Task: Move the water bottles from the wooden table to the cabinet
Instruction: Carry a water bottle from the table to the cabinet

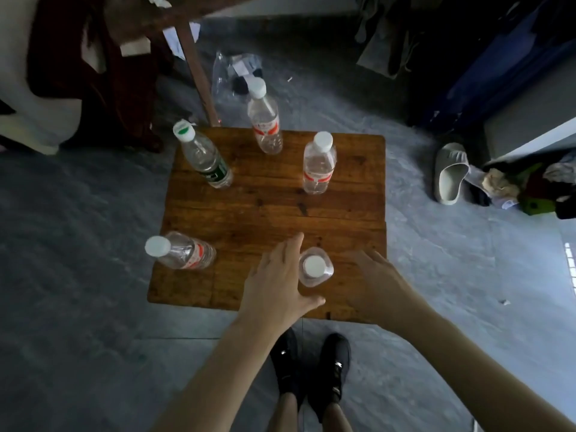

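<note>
On grey floor, wooden table [358,169] bears five water bottles [318,165].

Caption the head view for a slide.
Both hands reach around the nearest of five water bottles on a wooden table.

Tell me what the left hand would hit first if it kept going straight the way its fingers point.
Probably nothing soon: the left hand points up the wooden table, past the near bottle beside it. Farther on, the red-labelled bottle stands roughly in line, though depth is unclear.

Grey slipper [450,173] on floor; clothes heap [526,187] beside it.
</note>
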`<control>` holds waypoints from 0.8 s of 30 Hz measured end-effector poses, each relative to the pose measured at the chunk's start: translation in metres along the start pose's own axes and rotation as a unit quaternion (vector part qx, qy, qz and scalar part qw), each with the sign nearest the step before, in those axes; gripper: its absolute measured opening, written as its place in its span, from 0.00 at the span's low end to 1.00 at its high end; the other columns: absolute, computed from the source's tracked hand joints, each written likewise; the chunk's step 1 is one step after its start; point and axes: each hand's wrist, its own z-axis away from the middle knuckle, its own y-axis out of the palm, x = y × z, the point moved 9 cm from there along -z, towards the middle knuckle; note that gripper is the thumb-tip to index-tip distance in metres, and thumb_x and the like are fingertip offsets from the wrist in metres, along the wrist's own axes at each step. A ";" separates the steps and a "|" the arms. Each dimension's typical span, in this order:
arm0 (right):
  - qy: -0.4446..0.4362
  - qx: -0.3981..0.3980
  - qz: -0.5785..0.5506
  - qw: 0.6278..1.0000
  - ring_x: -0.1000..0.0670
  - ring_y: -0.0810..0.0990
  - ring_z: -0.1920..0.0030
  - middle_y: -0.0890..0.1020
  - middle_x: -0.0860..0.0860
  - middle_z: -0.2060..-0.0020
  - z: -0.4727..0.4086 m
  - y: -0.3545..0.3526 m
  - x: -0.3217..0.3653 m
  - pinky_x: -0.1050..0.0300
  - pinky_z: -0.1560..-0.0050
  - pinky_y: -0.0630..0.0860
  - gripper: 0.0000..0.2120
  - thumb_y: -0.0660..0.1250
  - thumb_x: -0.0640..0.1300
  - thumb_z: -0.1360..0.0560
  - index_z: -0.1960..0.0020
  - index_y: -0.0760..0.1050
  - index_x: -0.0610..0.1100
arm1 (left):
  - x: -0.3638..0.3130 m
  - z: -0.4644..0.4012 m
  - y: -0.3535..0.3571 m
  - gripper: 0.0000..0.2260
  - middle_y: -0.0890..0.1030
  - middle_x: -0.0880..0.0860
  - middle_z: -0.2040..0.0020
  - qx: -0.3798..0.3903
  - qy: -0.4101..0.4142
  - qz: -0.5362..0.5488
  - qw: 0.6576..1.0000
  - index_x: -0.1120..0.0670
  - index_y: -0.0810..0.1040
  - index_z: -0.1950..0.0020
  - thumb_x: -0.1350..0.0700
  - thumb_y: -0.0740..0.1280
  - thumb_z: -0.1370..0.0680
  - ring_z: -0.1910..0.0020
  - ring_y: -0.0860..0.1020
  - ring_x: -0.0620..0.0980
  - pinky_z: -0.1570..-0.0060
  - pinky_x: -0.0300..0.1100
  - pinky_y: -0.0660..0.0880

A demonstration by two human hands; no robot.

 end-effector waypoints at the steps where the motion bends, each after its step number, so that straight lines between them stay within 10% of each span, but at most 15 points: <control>1: 0.004 0.005 -0.002 1.000 0.47 0.75 0.39 0.74 0.53 0.39 -0.003 0.004 -0.003 0.46 0.45 0.79 0.32 0.69 0.48 0.32 0.30 0.64 0.57 | 0.001 -0.003 0.006 0.49 0.63 0.46 0.23 -0.011 0.002 0.021 1.000 0.46 0.49 0.20 0.36 0.75 0.30 0.25 0.65 0.48 0.32 0.48 0.70; 8: 0.008 0.004 -0.005 1.000 0.46 0.73 0.34 0.73 0.51 0.34 -0.022 0.029 -0.016 0.44 0.39 0.76 0.34 0.70 0.48 0.31 0.27 0.64 0.53 | 0.008 -0.018 0.034 0.32 0.79 0.44 0.39 -0.085 0.014 0.163 0.983 0.48 0.69 0.33 0.45 0.80 0.32 0.42 0.78 0.44 0.45 0.38 0.78; 12: 0.008 0.013 -0.012 1.000 0.47 0.73 0.35 0.74 0.52 0.36 -0.024 0.039 -0.020 0.44 0.40 0.76 0.32 0.68 0.48 0.31 0.28 0.64 0.55 | 0.011 -0.017 0.038 0.30 0.79 0.40 0.44 -0.136 0.023 0.220 0.966 0.49 0.72 0.35 0.50 0.81 0.32 0.45 0.78 0.39 0.47 0.30 0.76; 19: 0.026 0.029 -0.060 0.997 0.50 0.74 0.39 0.74 0.53 0.38 -0.024 0.045 -0.025 0.56 0.45 0.73 0.30 0.71 0.46 0.29 0.29 0.66 0.52 | 0.007 -0.005 0.009 0.31 0.82 0.43 0.41 -0.187 0.070 0.246 0.949 0.50 0.75 0.32 0.48 0.81 0.33 0.42 0.80 0.42 0.44 0.45 0.80; 24: 0.061 0.030 -0.181 0.981 0.56 0.79 0.49 0.79 0.58 0.45 -0.020 0.044 -0.024 0.58 0.50 0.80 0.28 0.71 0.49 0.29 0.31 0.69 0.55 | -0.010 0.009 -0.041 0.32 0.79 0.37 0.46 -0.185 0.104 0.266 0.940 0.46 0.70 0.35 0.47 0.81 0.34 0.44 0.78 0.37 0.47 0.31 0.76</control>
